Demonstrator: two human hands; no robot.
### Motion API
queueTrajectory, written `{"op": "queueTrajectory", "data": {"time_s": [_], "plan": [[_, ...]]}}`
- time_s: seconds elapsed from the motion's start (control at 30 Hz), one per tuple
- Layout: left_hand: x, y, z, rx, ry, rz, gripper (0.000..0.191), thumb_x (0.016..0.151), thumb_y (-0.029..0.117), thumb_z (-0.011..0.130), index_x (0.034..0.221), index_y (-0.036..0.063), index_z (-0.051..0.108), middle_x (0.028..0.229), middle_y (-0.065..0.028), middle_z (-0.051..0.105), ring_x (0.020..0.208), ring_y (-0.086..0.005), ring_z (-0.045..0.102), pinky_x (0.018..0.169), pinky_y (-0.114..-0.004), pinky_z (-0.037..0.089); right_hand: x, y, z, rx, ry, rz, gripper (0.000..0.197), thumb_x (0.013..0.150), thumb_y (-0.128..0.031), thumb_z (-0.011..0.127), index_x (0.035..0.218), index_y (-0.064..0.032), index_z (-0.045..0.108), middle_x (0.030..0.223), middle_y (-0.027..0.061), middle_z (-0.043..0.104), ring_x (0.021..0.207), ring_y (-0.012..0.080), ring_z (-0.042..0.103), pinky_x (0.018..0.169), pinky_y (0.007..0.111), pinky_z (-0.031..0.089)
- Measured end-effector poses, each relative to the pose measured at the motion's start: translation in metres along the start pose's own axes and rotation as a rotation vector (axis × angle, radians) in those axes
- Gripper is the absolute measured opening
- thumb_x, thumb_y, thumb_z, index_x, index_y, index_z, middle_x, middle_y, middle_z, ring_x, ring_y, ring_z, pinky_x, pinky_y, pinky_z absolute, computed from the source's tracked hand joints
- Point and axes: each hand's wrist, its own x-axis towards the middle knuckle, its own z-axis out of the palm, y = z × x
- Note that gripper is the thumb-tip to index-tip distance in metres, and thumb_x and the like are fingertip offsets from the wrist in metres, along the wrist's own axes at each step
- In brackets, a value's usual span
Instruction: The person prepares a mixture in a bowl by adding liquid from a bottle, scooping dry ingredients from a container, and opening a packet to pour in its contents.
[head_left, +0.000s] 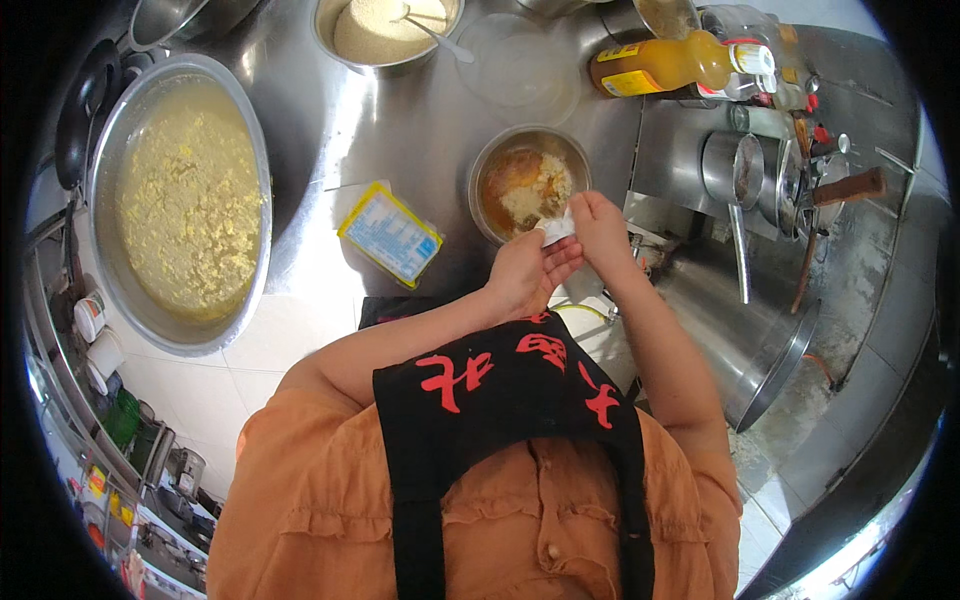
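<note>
Between my left hand (523, 271) and my right hand (601, 231) is a small white sachet (556, 226), pinched by the fingers of both. It is at the near rim of a round steel bowl (478, 196). Inside the bowl lie an orange-brown liquid (512, 177) and pale, crumbly powder (529, 201) in clumps; my hands hide part of the near rim. To the left, a yellow-edged packet (391, 235) with a blue and white printed panel rests on the steel worktop (442, 142).
A large oval metal basin (264, 225) of cloudy liquid with yellow bits stands left. Behind are a steel pot (321, 37) of pale granules with a spoon (442, 39) and a translucent round lid (517, 67). At right are a sauce bottle (660, 66), a ladle (739, 247) and a big steel pot (720, 330).
</note>
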Motion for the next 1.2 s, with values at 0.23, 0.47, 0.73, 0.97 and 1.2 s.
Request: {"op": "queueTrajectory", "data": {"time_s": [0.23, 0.47, 0.73, 0.97, 1.2], "plan": [[0.002, -0.002, -0.009, -0.004, -0.041, -0.083, 0.026, 0.096, 0.018, 0.035, 0.11, 0.0008, 0.047, 0.089, -0.0093, 0.058, 0.084, -0.0194, 0.06, 0.082, -0.034, 0.051, 0.014, 0.01, -0.009, -0.111, -0.006, -0.021, 0.024, 0.085, -0.021, 0.051, 0.087, 0.0001, 0.063, 0.074, 0.0149, 0.063, 0.067, 0.022, 0.059, 0.064, 0.034, 0.046], [0.012, 0.007, -0.022, 0.096, -0.195, -0.267, 0.018, 0.094, 0.021, 0.048, 0.089, 0.005, 0.053, 0.077, -0.0025, 0.057, 0.066, -0.012, 0.056, 0.061, -0.024, 0.051, 0.027, 0.013, -0.021, 0.008, -0.16, -0.011, 0.033, 0.074, -0.019, 0.056, 0.105, -0.0061, 0.06, 0.091, 0.0195, 0.064, 0.082, 0.0322, 0.063, 0.075, 0.038, 0.048], [0.012, 0.013, -0.02, 0.066, -0.163, -0.316, 0.015, 0.092, 0.018, 0.05, 0.083, 0.0062, 0.054, 0.071, 0.0002, 0.055, 0.059, -0.0092, 0.054, 0.054, -0.022, 0.048, 0.028, -0.004, -0.022, 0.012, -0.341, 0.001, 0.035, 0.075, -0.017, 0.058, 0.108, -0.0078, 0.059, 0.097, 0.0189, 0.062, 0.092, 0.0275, 0.061, 0.081, 0.035, 0.046], [0.021, 0.008, -0.029, 0.066, -0.202, -0.355, 0.018, 0.089, 0.019, 0.049, 0.075, 0.0078, 0.052, 0.063, 0.001, 0.052, 0.053, -0.0112, 0.048, 0.053, -0.024, 0.043, 0.029, -0.004, -0.023, -0.045, -0.292, -0.056, 0.03, 0.079, -0.023, 0.058, 0.103, -0.0044, 0.06, 0.1, 0.018, 0.062, 0.097, 0.0303, 0.059, 0.088, 0.036, 0.044], [0.018, 0.008, -0.024, 0.045, -0.2, -0.324, 0.015, 0.086, 0.017, 0.053, 0.074, 0.0094, 0.051, 0.063, 0.0009, 0.048, 0.053, -0.0105, 0.043, 0.051, -0.024, 0.037, 0.017, -0.018, -0.03, -0.089, -0.551, 0.012, 0.023, 0.083, -0.02, 0.058, 0.098, -0.0034, 0.062, 0.093, 0.0158, 0.063, 0.089, 0.0232, 0.06, 0.082, 0.033, 0.045]]}}
